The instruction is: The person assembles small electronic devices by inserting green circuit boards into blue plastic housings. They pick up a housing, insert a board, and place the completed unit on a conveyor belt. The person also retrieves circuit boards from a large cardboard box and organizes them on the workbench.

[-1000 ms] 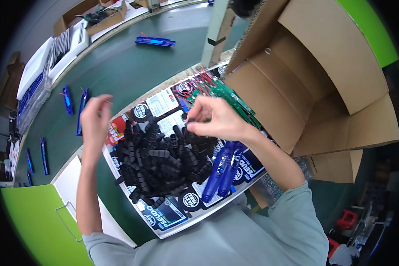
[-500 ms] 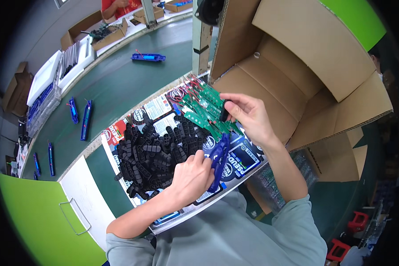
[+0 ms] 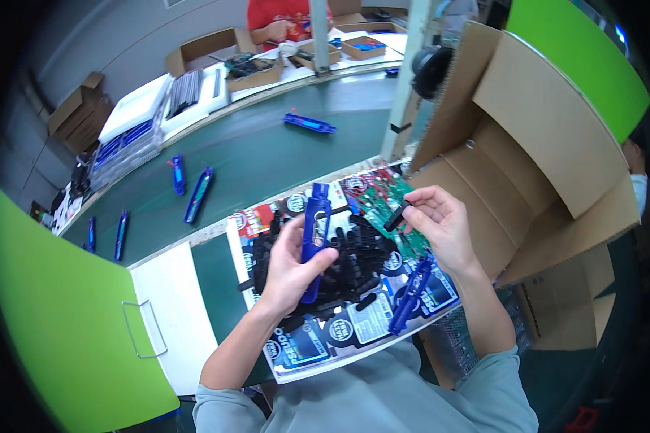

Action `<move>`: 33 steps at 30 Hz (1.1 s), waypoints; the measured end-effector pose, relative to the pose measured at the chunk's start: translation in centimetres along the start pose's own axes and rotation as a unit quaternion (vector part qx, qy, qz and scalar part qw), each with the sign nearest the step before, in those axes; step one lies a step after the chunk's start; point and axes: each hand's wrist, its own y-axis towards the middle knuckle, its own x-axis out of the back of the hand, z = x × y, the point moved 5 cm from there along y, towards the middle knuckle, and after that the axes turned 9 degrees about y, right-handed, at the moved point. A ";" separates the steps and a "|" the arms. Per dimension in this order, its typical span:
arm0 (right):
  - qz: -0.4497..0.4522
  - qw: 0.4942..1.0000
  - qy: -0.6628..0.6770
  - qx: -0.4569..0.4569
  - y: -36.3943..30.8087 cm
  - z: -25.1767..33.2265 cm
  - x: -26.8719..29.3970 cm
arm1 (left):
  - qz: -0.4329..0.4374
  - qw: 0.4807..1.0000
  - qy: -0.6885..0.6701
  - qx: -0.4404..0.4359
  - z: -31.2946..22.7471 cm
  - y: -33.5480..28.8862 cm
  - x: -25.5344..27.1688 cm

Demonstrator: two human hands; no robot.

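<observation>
The person's left hand (image 3: 290, 268) is wrapped around a long blue plastic tool body (image 3: 313, 238), holding it upright over the middle of the tray (image 3: 296, 361) that sits on their lap edge of the bench, thumb pressed across the lower part of it. The right hand (image 3: 440, 225) is raised just beside it, over the tray's far right corner, pinching a small black stubby part (image 3: 396, 216) between thumb and fingertips; the part is tilted and sits clear of the blue body, not touching it. Beneath both hands lies a heap of black parts (image 3: 354, 263) spread over the tray's centre, and along its right edge a second blue tool body (image 3: 410, 297) lies flat on printed cards. A green circuit board (image 3: 383, 198) shows at the tray's far edge, partly behind the right hand. To the right stands a large open cardboard box (image 3: 527, 144), its flaps spread wide. Beyond the tray runs a green conveyor belt (image 3: 253, 155) carrying several blue pieces (image 3: 198, 195), well apart from each other. At the far side another person in a red top (image 3: 278, 18) stands by small cardboard trays; what their hands are doing is, I think, too small to make out
</observation>
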 end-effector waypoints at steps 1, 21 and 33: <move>0.013 1.000 -0.005 -0.002 0.1 0.3 -1.4 | 0.023 0.999 0.031 0.020 0.7 -0.1 0.4; -0.024 0.892 -0.406 0.199 0.2 -1.9 -10.6 | -0.093 0.941 0.280 -0.164 0.8 -0.9 1.0; 0.114 0.981 -0.154 -0.012 1.6 -3.8 -6.9 | -0.043 0.966 0.232 -0.101 1.8 -0.5 0.8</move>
